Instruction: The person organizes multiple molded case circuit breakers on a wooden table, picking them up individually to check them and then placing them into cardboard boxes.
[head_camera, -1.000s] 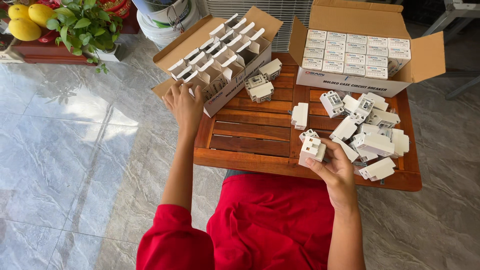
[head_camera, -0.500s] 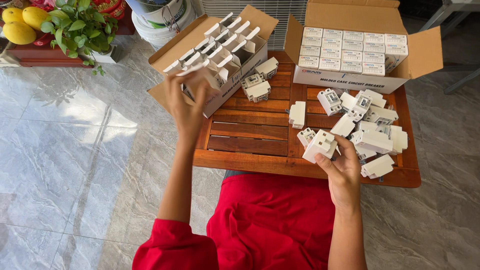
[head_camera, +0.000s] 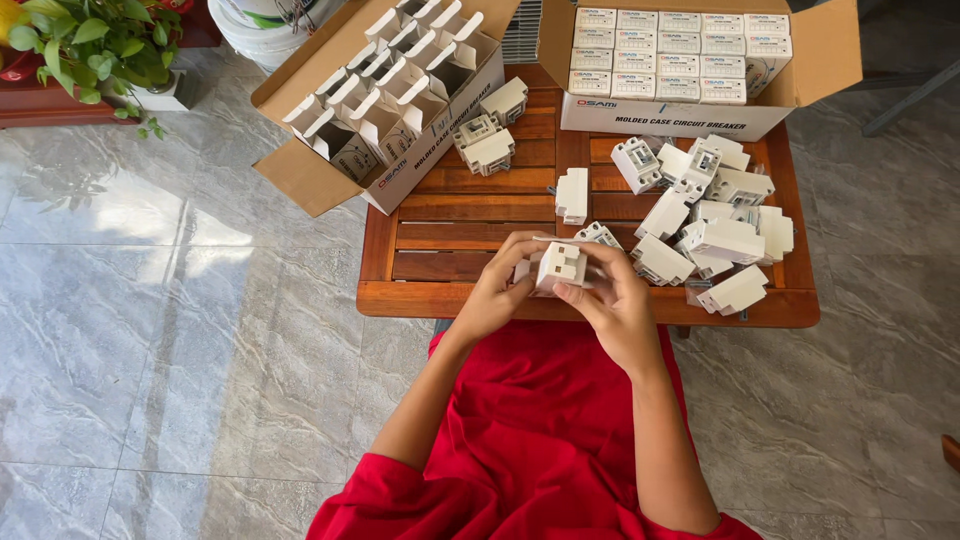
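Wooden tabletop (head_camera: 470, 215): behind it, one carton (head_camera: 400, 165) of open small boxes, another carton (head_camera: 810, 70) of closed ones. A loose breaker pile (head_camera: 715, 235) remains unpacked, right. Both hands, left hand (head_camera: 495, 295) and right hand (head_camera: 615, 305), close together around one white breaker (head_camera: 560, 265) at the near edge.

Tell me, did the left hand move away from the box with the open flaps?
Yes. The left hand left the open-flap carton and came to the table's near edge, now touching the white part with the right hand.

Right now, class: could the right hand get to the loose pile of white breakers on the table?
Probably yes: the pile lies open just beyond the right hand, nothing between, though that hand shares a breaker with the left hand.
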